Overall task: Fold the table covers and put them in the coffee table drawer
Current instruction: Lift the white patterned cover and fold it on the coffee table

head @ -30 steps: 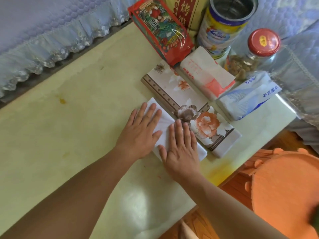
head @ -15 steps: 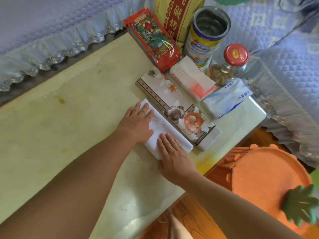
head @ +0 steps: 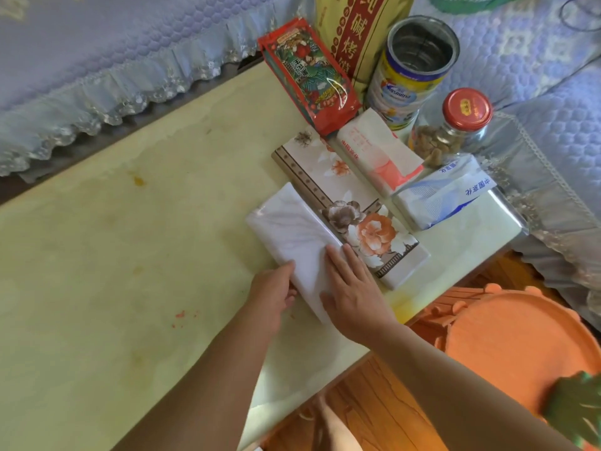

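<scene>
1. A blue tissue pack [head: 439, 198] shows Chinese characters; a tall yellow bag [head: 357, 30] carries large red-panel characters. The tin's [head: 411, 73] label is too blurred to read.
2. The tin stands open, its inside bare metal. A red-lidded glass jar [head: 452, 128] holds brownish pieces.
3. Your folded white table cover [head: 292, 236] lies on the desk [head: 113, 255], touching a folded floral cover [head: 354, 213].
4. Your left hand [head: 273, 296] curls around its near edge; your right hand [head: 353, 292] presses flat on top.
</scene>
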Available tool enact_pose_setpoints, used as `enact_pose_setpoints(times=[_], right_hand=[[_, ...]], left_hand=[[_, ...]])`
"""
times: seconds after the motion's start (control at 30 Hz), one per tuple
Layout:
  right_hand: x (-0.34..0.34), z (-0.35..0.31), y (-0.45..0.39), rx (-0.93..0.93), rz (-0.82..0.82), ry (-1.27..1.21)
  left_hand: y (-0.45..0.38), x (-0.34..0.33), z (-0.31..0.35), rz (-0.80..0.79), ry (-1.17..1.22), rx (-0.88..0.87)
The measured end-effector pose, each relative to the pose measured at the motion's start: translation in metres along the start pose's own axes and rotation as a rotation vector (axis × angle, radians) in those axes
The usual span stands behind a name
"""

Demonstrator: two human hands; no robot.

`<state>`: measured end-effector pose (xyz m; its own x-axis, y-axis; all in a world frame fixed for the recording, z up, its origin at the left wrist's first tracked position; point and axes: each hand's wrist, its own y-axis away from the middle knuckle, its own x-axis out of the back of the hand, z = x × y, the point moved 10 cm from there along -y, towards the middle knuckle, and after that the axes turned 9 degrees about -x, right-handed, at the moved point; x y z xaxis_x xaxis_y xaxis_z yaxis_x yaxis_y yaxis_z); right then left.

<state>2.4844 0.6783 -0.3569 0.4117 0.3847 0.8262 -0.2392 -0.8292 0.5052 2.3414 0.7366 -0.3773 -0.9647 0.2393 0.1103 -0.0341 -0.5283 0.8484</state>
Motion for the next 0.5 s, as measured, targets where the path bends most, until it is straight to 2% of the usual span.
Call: enact_pose_setpoints(times=[0.13, 0.27, 0.33, 0.4, 0.5], right_hand=[[-0.002, 0.006, -0.004, 0.029, -0.031, -0.100], [0.026, 0.021, -0.010, -0.059, -0.062, -0.389], [0.041, 0.027, -0.009, -0.121, -0.087, -0.527], [0.050, 0.015, 0.000, -0.084, -0.156, -0.526], [0.062, -0.010, 0.020, -0.028, -0.258, -0.388]], left_hand=[[-0.006, -0.013, -0.002, 0.074, 0.083, 0.021], [0.003, -0.043, 0.006, -0.039, 0.282, 0.052], [0.010, -0.053, 0.022, -0.031, 0.273, -0.043], [0.020, -0.048, 0.040, 0.057, 0.145, -0.135], [0.039, -0.027, 0.048, 0.155, 0.063, -0.128]])
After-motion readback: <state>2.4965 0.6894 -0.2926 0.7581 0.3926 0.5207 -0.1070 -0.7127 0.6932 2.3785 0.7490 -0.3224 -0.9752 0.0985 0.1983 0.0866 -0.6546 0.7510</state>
